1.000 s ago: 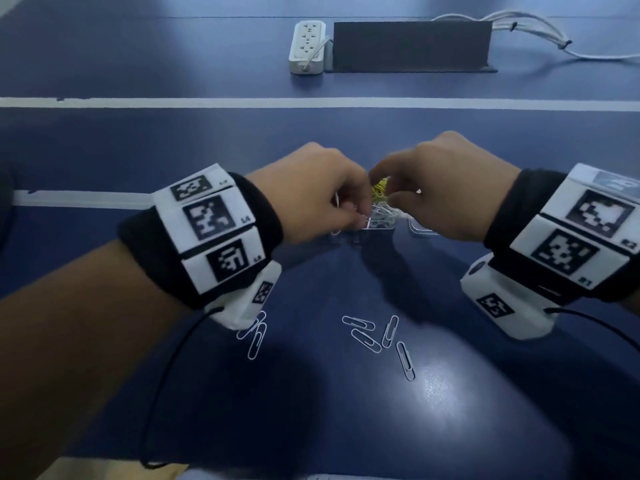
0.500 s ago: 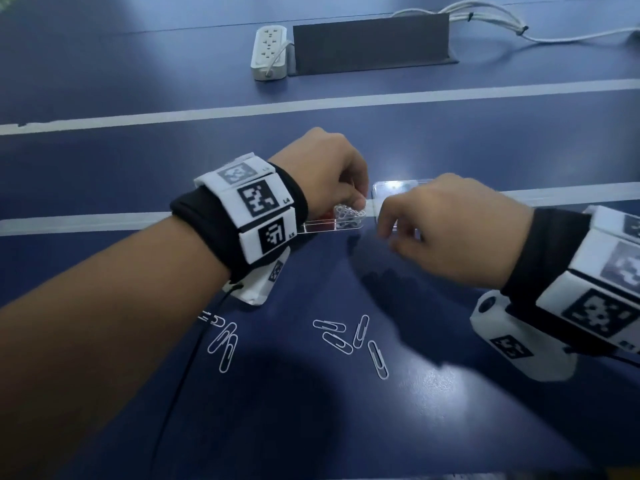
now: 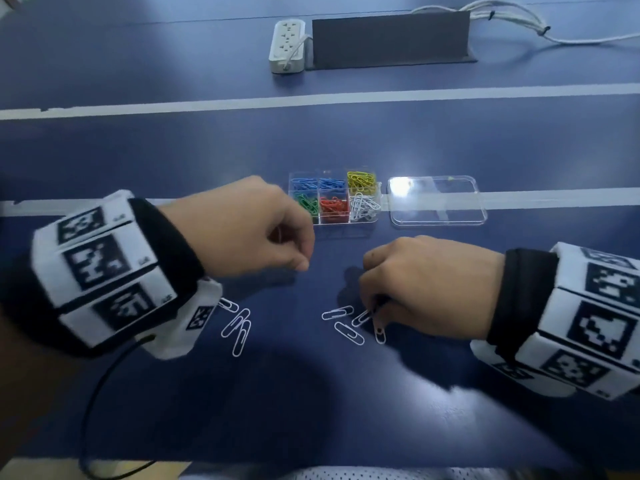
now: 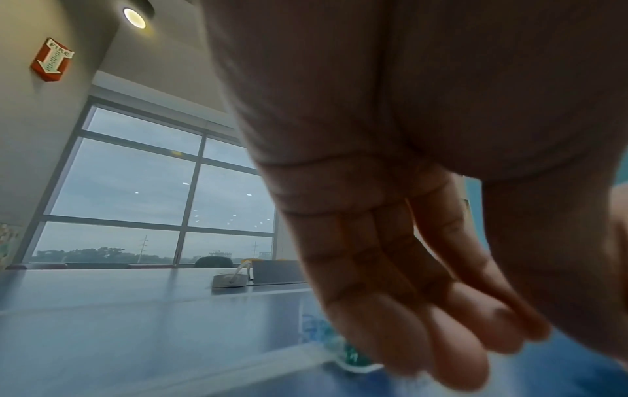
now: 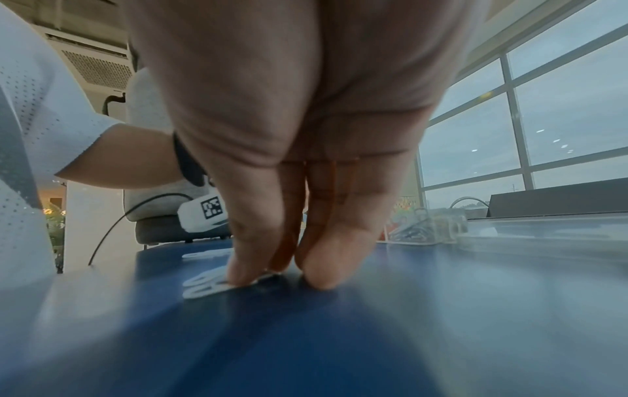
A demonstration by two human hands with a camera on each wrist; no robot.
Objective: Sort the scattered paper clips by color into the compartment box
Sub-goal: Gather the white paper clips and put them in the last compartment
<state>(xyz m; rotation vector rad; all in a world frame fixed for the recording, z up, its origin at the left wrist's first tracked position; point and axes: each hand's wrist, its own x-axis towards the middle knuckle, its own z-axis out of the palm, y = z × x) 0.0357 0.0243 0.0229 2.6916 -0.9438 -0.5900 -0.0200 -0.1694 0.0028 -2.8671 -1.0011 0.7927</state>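
Observation:
The clear compartment box [image 3: 378,202] sits mid-table with blue, yellow, green, red and white paper clips sorted in its cells. Several loose white paper clips [image 3: 348,332] lie in front of it. My right hand [image 3: 372,308] reaches down onto this group. Its thumb presses one white clip [image 5: 210,284] flat on the table, and its straight fingers [image 5: 319,274] touch the table beside it. A second bunch of white clips [image 3: 239,329] lies near my left wrist. My left hand [image 3: 298,258] hovers left of the box, loosely curled and holding nothing.
The box's clear lid [image 3: 438,202] lies flat to the right of the box. A white power strip [image 3: 287,46] and a dark upright panel [image 3: 391,38] stand at the far side, with cables [image 3: 519,26] running off to the right. White stripes cross the blue table.
Both hands have drawn back from the box toward me. The right hand has dropped onto the loose white clips. The left hand has moved left, uncovering the box.

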